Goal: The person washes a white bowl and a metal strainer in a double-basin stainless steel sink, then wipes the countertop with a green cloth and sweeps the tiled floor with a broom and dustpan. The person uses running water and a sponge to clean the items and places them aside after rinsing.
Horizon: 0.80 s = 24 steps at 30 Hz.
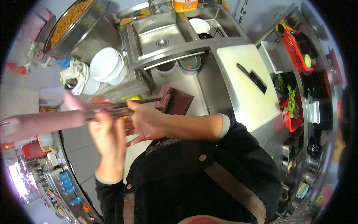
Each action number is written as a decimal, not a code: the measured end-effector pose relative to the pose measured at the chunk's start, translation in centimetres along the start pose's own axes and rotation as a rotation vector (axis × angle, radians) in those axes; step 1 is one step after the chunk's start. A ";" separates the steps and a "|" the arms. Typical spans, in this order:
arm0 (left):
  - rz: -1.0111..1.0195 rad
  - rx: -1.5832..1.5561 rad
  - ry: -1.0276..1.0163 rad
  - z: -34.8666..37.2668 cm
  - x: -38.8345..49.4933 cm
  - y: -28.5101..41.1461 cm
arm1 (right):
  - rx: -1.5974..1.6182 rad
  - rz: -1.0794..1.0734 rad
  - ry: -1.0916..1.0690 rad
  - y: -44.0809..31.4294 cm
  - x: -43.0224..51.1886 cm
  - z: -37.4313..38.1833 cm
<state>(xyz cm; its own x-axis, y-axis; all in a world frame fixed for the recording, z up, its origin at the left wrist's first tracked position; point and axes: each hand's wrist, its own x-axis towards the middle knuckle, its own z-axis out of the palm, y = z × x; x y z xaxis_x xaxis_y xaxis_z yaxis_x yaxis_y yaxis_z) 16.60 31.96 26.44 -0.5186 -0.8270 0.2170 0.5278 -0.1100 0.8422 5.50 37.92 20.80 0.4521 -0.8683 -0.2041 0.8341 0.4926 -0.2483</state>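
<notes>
Two long handles with pink grips cross the left of the view: a large pink grip (53,123) close to the camera and a smaller, blurred one (75,102) behind it. My left hand (109,134) is raised, its fingers curled over the dark poles (117,110). My right hand (148,121) is against the poles, its thumb by the upper one and its lower fingers apart; its hold is partly hidden. The poles lead to a maroon plastic dustpan (179,102) with a toothed edge, low before me. A broom head cannot be made out.
Ahead stands a steel double sink (159,30) with a bowl (199,25). A cleaver (253,78) lies on a white cutting board (246,103) at right. White buckets (105,64) and a large steel pot (92,30) stand at left. Shelves with red baskets (293,50) line the right.
</notes>
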 end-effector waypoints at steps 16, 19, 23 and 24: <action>-1.193 0.314 0.342 -14.3 -21.4 -12.0 | 0.396 -0.015 0.519 20.8 -4.8 -30.0; -0.639 1.055 -0.367 -14.5 -20.7 -13.2 | 0.224 0.051 0.688 21.1 -6.5 -30.5; -0.692 1.336 -1.289 -12.6 -20.5 -18.1 | 0.117 0.062 0.685 21.7 -8.3 -29.7; -0.640 1.369 -1.271 -12.3 -21.0 -19.3 | 0.089 0.041 0.722 22.1 -9.3 -29.1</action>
<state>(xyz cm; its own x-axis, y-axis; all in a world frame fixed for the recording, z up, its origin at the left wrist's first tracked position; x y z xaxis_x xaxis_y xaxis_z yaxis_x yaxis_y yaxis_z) 25.61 44.71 -0.42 -0.8164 0.0264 -0.5769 -0.3593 0.7589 0.5431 10.50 58.53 -10.37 0.1878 -0.5792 -0.7933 0.8576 0.4904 -0.1551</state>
